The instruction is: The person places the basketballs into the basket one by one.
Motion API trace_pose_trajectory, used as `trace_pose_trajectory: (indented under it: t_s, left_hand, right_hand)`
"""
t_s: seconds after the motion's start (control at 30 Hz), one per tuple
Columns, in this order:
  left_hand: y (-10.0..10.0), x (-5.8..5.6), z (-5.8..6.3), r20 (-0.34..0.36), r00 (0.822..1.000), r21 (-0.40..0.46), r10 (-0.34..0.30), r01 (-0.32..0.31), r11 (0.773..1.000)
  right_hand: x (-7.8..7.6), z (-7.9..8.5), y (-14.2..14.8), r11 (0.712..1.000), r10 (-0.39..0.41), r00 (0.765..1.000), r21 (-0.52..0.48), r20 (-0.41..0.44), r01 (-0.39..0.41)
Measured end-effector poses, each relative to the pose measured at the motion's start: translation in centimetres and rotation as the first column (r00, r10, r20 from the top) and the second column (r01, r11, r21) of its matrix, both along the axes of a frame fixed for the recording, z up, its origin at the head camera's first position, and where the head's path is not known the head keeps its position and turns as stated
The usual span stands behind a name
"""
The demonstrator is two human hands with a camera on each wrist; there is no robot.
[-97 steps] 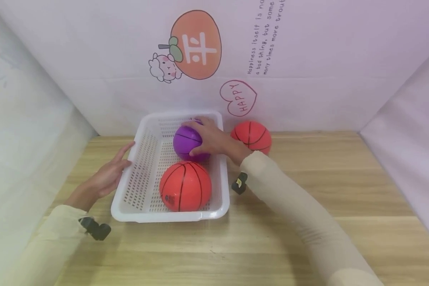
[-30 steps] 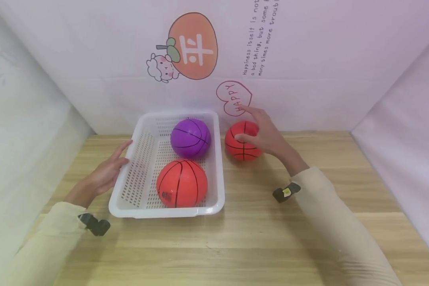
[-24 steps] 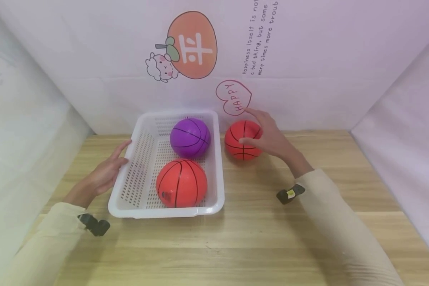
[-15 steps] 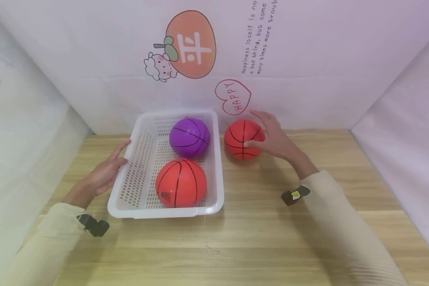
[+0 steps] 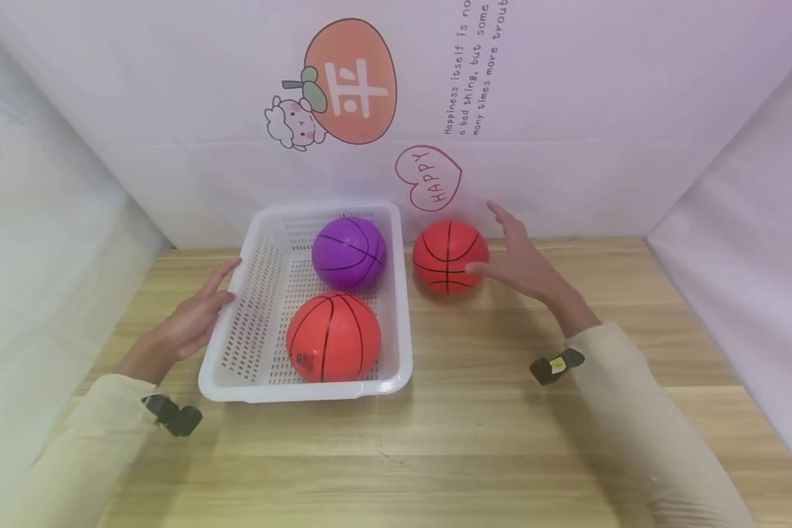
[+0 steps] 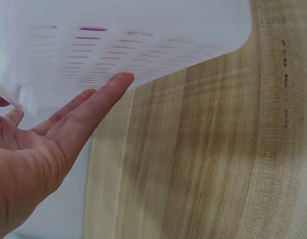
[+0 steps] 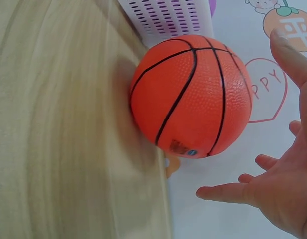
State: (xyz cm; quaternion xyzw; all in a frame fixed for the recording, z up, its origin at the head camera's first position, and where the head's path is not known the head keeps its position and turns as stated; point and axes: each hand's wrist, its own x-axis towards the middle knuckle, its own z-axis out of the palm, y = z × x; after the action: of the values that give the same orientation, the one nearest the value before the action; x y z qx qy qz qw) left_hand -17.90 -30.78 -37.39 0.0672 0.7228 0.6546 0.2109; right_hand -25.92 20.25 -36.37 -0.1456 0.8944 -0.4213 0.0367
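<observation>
A white slotted basket sits on the wooden table and holds a purple ball at the back and an orange-red ball at the front. A second, smaller red ball lies on the table right of the basket, near the back wall. My right hand is spread just right of that ball, fingers straight, thumb tip at its side. My left hand rests with straight fingers against the basket's left wall.
A back wall with an orange fruit sticker and a heart sticker stands right behind the balls. Pale side walls close in left and right. Bare wooden tabletop stretches in front of the basket.
My right hand left the purple ball in the basket, moved right onto the red ball, and has now slid off to its right side with the fingers spread. My left hand has not moved.
</observation>
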Motion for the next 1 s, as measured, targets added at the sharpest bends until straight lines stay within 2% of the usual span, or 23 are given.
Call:
trace_pose_trajectory:
  t_s: [0.2,0.5,1.0]
  left_hand:
    - [0.0,-0.1,-0.1,-0.001,1.000,-0.008,0.001,-0.001,1.000]
    - [0.2,0.0,0.0,0.022,1.000,0.013,0.000,0.000,1.000]
    - [0.0,-0.1,0.0,0.023,1.000,0.015,0.003,-0.004,1.000]
  right_hand:
    - [0.4,-0.8,0.3,0.999,-0.028,0.999,-0.025,0.032,0.028]
    - [0.4,-2.5,0.8,0.983,-0.024,0.994,-0.180,0.106,0.043]
    - [-0.6,-3.6,-0.2,0.982,-0.015,0.992,-0.186,0.126,0.038]
